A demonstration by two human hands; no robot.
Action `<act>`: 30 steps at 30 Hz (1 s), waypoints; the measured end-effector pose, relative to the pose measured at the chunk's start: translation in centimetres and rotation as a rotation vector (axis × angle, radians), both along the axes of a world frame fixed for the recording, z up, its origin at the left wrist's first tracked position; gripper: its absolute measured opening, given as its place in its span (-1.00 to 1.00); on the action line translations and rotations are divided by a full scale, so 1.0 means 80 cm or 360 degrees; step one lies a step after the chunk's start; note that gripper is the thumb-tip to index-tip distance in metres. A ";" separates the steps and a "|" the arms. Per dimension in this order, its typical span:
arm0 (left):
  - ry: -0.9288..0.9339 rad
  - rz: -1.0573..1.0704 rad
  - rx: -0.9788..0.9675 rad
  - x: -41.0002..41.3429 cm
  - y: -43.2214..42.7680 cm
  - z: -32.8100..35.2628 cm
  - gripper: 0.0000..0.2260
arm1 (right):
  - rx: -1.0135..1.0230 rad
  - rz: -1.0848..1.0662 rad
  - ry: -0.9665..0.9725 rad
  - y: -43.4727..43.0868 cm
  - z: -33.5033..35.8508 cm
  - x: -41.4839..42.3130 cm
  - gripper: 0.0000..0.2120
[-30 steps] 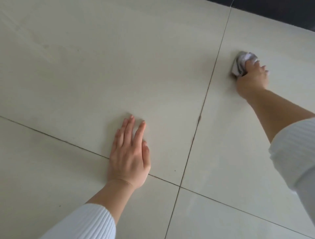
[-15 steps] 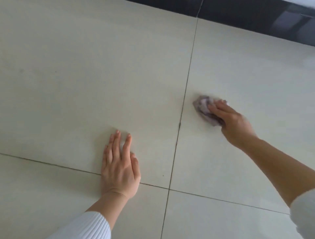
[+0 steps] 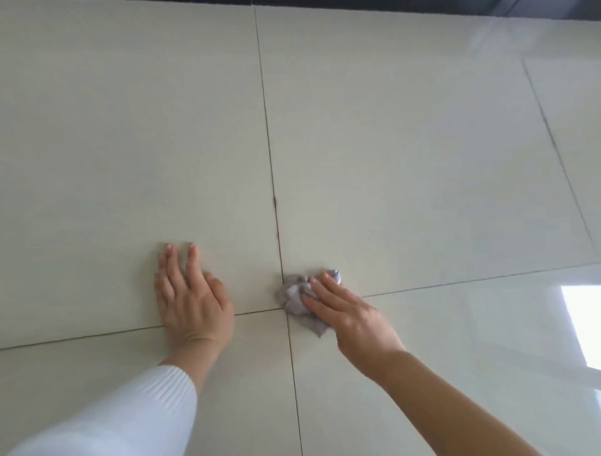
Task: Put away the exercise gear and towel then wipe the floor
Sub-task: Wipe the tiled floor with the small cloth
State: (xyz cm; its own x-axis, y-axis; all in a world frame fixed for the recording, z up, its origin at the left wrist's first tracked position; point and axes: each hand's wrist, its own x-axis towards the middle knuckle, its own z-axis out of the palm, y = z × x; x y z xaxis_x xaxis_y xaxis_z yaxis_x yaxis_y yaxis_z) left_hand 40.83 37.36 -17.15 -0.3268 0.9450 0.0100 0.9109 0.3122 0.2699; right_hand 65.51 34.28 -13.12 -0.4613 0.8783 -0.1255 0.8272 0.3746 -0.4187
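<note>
Lower left of the frame, a white ribbed sleeve [image 3: 130,413] leads to the left hand [image 3: 192,302], laid flat on the tiled floor [image 3: 422,162] with fingers straight, seemingly as a brace. Just right of centre, the right hand [image 3: 351,315] presses a crumpled grey cloth [image 3: 297,293] down with straight fingers lying over it, not curled round it. The cloth sits on the crossing of two grout lines [image 3: 267,130]. The wiping step appears under way, and no exercise gear or towel is in view.

With nothing gripping it, the wad could slip from under the fingers on a fast stroke. The bracing hand could also slide if the glossy tile is damp.

The large pale tiles shine, with a bright window reflection [image 3: 582,325] at the right edge. A dark band [image 3: 357,2] runs along the top edge, farthest away; what it is cannot be told.
</note>
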 end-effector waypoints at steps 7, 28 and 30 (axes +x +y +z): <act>-0.0011 -0.0018 0.0053 0.000 0.001 -0.005 -0.52 | 0.0153 0.0725 -0.0097 -0.053 0.004 0.032 -0.60; -0.0258 -0.0328 -0.0136 -0.048 -0.103 0.015 -0.52 | 0.0192 0.0629 0.0228 -0.110 -0.034 -0.075 -0.42; -0.0214 -0.0277 -0.0204 -0.039 -0.128 0.019 -0.53 | 0.0165 0.0968 0.0180 -0.141 -0.030 -0.060 -0.50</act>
